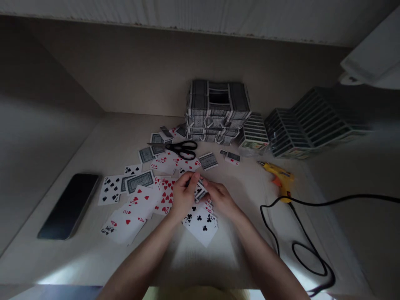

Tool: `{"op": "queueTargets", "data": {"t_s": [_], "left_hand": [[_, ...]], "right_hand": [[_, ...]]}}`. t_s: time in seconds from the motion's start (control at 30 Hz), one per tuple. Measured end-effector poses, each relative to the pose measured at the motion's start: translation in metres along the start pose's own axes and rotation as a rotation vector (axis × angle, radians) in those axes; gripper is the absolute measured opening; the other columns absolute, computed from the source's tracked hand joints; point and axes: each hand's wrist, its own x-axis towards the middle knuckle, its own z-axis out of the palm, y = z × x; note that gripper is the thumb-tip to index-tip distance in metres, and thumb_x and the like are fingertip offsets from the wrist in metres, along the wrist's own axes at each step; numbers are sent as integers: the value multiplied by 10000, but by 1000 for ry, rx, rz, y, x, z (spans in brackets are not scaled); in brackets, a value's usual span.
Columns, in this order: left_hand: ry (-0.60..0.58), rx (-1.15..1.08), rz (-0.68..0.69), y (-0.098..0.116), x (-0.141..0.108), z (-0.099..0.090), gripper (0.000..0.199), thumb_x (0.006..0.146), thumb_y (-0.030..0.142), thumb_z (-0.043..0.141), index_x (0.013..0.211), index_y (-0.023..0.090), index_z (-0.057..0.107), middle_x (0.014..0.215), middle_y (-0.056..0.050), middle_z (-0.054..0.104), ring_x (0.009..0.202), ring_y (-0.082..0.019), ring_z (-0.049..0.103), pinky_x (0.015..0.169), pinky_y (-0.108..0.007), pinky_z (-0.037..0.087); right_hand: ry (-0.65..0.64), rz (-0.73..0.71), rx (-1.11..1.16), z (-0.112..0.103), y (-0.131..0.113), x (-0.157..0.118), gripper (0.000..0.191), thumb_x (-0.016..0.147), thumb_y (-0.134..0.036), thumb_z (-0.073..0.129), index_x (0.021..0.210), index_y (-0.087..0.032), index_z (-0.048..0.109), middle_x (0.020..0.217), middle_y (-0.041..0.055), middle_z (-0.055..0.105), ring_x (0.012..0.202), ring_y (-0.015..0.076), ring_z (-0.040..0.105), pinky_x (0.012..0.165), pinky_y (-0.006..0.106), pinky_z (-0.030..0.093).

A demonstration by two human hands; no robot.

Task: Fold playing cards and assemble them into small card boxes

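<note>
Between my two hands is a small folded playing card [200,191], its patterned back partly showing. My left hand [185,192] pinches it from the left, and my right hand [218,198] grips its right side; the fingertips partly hide it. Just below them lies a five of clubs [203,225] on top of other cards. Loose playing cards [137,204] spread to the left, some face up and some face down. Behind the hands, black-handled scissors [184,146] rest across several cards. At the back wall stands a box-like structure built from cards [218,110].
A phone [69,206] lies at the left. To the right is a yellow glue gun [281,179] with a looping black cord [312,246]. Packs of cards [312,125] are lined up at the back right. A shelf edge [175,21] overhangs the desk.
</note>
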Motion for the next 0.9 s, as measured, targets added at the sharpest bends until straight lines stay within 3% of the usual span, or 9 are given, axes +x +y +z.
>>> {"op": "queueTargets", "data": {"t_s": [0.13,0.37,0.63,0.9], "left_hand": [[-4,8,19,1,0,0,227,784,359,532,683,168,602,649,4,606,629,-121,539,590,-216,425],[-14,47,90,-2,-2,-2,210,807,328,511,707,174,613,685,-6,627,659,-128,561,611,-230,430],[35,293,419,-2,-1,-4,144,812,219,502,719,183,606,699,-14,620,689,-127,563,665,-247,426],[48,351,459,1,-2,-3,123,818,190,497,723,172,573,685,-5,600,659,-106,546,623,-219,412]], "right_hand": [[8,-29,-49,-4,2,1,321,793,-448,521,733,-160,649,645,-2,575,584,117,503,526,228,413],[39,-120,-167,-3,-1,-1,383,797,-459,491,532,-183,494,514,-23,410,503,102,359,430,213,286],[143,-204,-303,4,-4,-4,402,819,-442,453,517,-188,380,478,-47,302,460,82,279,426,219,226],[126,-153,-233,3,-3,-3,379,800,-457,466,544,-183,410,498,-48,304,473,82,271,434,222,211]]}}
